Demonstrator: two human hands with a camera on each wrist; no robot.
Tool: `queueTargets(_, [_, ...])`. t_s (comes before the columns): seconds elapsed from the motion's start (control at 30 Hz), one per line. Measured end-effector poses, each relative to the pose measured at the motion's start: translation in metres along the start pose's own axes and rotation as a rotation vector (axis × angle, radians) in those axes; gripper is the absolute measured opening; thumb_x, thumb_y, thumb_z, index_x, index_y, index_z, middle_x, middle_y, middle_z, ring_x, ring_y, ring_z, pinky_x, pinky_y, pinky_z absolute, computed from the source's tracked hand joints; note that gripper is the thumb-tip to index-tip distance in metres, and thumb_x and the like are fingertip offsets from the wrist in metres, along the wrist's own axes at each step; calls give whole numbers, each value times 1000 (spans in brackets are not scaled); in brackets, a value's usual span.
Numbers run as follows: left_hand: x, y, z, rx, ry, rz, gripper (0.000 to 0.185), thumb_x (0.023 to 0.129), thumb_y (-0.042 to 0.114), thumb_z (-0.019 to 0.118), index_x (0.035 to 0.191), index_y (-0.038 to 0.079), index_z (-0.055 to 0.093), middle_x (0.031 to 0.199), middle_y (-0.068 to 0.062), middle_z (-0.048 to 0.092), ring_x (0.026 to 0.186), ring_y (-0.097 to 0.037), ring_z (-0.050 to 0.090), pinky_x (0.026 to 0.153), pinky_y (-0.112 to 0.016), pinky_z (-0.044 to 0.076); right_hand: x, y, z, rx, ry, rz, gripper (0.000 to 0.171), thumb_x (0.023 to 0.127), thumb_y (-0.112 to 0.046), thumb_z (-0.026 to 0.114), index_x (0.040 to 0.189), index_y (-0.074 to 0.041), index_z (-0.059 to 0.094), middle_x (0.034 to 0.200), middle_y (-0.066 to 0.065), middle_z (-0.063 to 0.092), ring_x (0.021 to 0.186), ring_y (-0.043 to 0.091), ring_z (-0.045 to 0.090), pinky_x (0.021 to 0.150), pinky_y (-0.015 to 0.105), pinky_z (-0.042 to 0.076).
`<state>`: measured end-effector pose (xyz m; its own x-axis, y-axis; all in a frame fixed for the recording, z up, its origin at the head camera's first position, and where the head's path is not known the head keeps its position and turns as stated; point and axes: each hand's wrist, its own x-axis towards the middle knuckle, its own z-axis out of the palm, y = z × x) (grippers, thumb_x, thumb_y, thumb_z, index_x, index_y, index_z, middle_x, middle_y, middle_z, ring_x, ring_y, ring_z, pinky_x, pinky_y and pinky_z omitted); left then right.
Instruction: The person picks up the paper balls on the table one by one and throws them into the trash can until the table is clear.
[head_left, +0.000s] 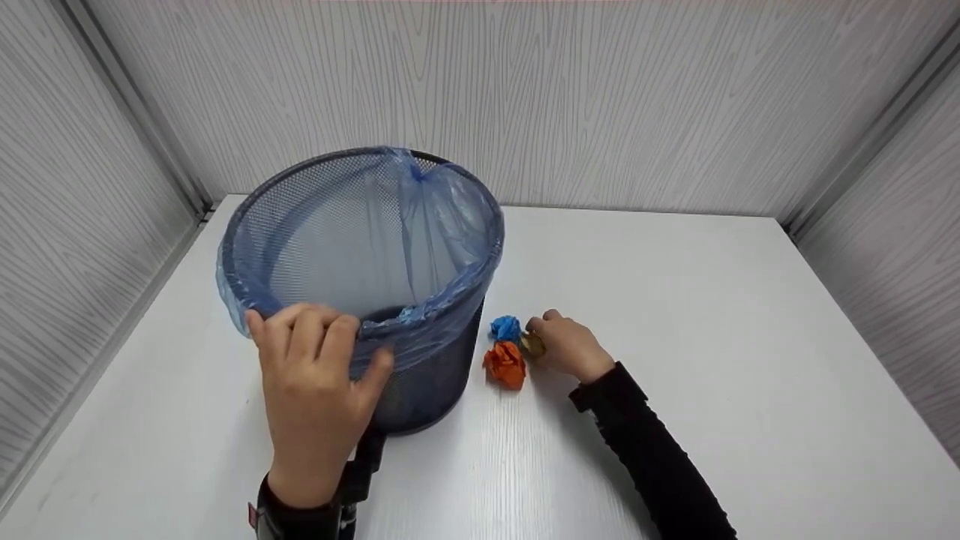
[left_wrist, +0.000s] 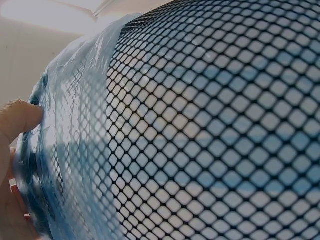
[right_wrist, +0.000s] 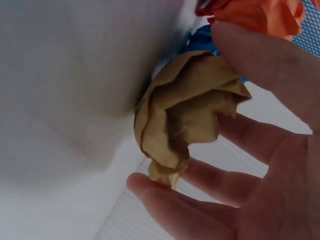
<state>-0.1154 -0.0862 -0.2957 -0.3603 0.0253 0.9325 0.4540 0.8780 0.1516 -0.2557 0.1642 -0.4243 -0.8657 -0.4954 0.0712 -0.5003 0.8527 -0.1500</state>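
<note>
A black mesh trash bin stands on the table, lined with a blue plastic bag folded over its rim. My left hand grips the near rim through the bag, fingers over the edge and thumb outside; the left wrist view shows the thumb pressing the bag against the mesh. Right of the bin, my right hand has its fingers and thumb around a crumpled brown paper ball, low at the table. Touching or close beside it lie a blue paper ball and an orange paper ball.
The white table reaches back to a grey wood-grain panel, with similar panels at left and right. A light blue scrap shows inside the bin's near rim.
</note>
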Motion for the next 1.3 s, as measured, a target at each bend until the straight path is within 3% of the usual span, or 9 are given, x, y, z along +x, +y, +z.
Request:
queueTargets(0.2, [0,1,0,-7,7,2,29,66,29,49,68,0,49,69,-11,45,76,-29,39,84,-51,8,1,1,-2,25,5,-5,8,68,-9,51,75,-10,52,64,2,43,50,13,38,44,25,32])
queueTargets(0.43, [0,1,1,-9,12,6,32,69,32,47,68,0,49,70,-11,45,76,-29,39,84,-51,9,-9,1,-26,96,79,-1,38,55,-15,65,91,-13,52,76,0,45,63,13,42,53,26,35])
queueTargets(0.67, [0,2,1,-21,4,3,26,64,25,50,68,0,49,70,-11,45,76,-29,39,84,-50,8,-21,-10,-57,169,193,36,46,61,-22,63,103,-13,48,93,4,46,71,13,46,60,28,38])
queueTargets(1.07, [1,1,0,-20,20,-3,33,71,33,46,68,0,49,70,-12,45,77,-30,38,85,-50,8,-32,-42,-101,401,502,-33,46,65,-26,60,107,-15,45,103,-2,42,87,9,42,69,26,37])
queueTargets(1.3, [-1,0,1,-14,10,5,32,68,31,48,68,0,49,70,-12,44,76,-30,38,85,-50,7,-44,-68,-121,612,776,-178,47,64,-11,61,108,-7,44,105,2,43,94,12,42,69,28,39])
